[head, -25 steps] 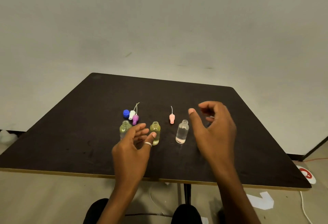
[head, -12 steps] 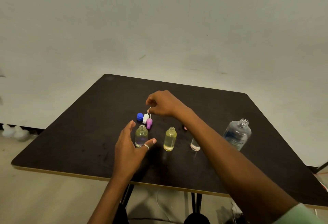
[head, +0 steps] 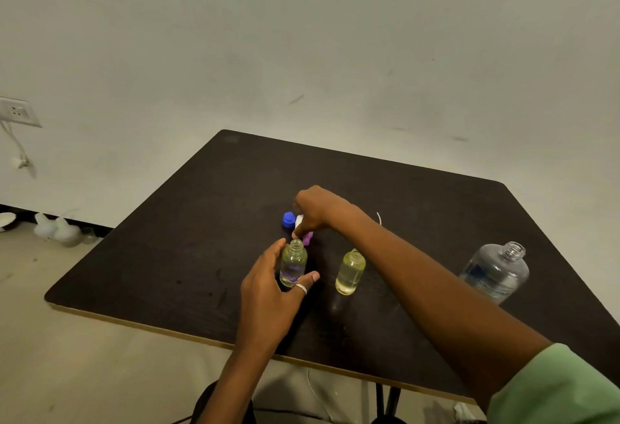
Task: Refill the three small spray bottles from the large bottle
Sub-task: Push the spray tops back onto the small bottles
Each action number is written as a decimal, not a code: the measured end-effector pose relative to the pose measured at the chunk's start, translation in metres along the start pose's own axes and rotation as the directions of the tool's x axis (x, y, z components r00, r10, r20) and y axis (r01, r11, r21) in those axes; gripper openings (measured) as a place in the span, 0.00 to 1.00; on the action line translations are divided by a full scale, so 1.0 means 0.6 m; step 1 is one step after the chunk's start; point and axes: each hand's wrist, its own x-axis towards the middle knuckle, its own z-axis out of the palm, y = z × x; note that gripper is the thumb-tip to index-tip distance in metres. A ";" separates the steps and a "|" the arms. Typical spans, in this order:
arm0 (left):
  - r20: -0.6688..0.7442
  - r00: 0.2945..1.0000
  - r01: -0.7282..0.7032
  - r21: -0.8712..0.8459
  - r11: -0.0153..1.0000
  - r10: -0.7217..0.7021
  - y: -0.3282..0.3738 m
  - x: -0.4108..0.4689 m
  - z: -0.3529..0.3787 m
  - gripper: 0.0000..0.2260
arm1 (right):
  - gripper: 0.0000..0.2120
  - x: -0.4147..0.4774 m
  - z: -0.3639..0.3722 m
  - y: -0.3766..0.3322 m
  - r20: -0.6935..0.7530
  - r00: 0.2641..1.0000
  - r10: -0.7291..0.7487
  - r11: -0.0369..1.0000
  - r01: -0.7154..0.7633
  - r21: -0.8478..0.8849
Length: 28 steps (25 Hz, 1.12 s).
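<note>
on the desk (head: 167,272), left of centre, the left grip (head: 268,292) wraps round the left small bottle (head: 293,264), which looks filled and has no cap. right grip (head: 313,212) pinches what looks like the white cap (head: 298,221), with the purple cap (head: 308,239) just beside it. middle bottle (head: 350,271) looks filled too and is open. 3rd bottle is hidden behind the right arm. large bottle (head: 496,272) stands open, well off to the right. i'd say pouring is mostly done and capping is left.

Dark table (head: 161,276) with bottles.
Small bottle (head: 293,264), yellow bottle (head: 350,271) and large bottle (head: 493,272) stand open; blue cap (head: 288,219) behind.
</note>
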 end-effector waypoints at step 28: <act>0.029 0.998 -0.051 -0.105 0.993 0.055 0.015 0.022 0.004 0.22 | 0.13 -0.248 -0.167 0.035 -0.332 0.930 -0.158 0.946 0.239 0.218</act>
